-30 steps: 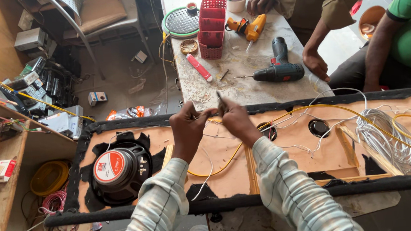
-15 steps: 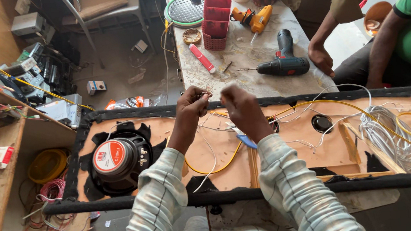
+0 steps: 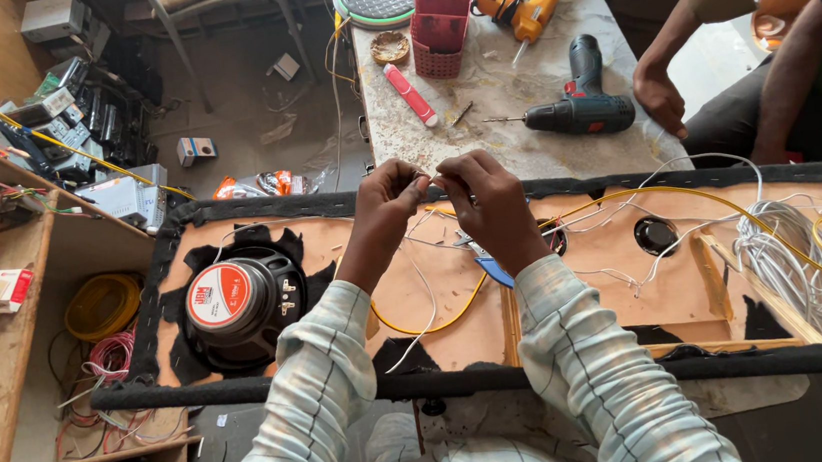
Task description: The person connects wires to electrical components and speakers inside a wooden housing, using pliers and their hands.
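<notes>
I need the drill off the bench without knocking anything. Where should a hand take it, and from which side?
Probably by the handle of the cordless drill, which sticks up toward the far end of the marble bench. Come from above: the bit points left along the bench, and another person's hand rests just right of the body.

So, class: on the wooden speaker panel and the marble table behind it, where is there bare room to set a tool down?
Free: the brown wooden panel between the round black speaker and the left hand; the grey marble table between the red-and-white marker and the black cordless drill. Crowded: the panel's right end, under the white wire coil, and the table's far end around the red plastic basket.
</notes>
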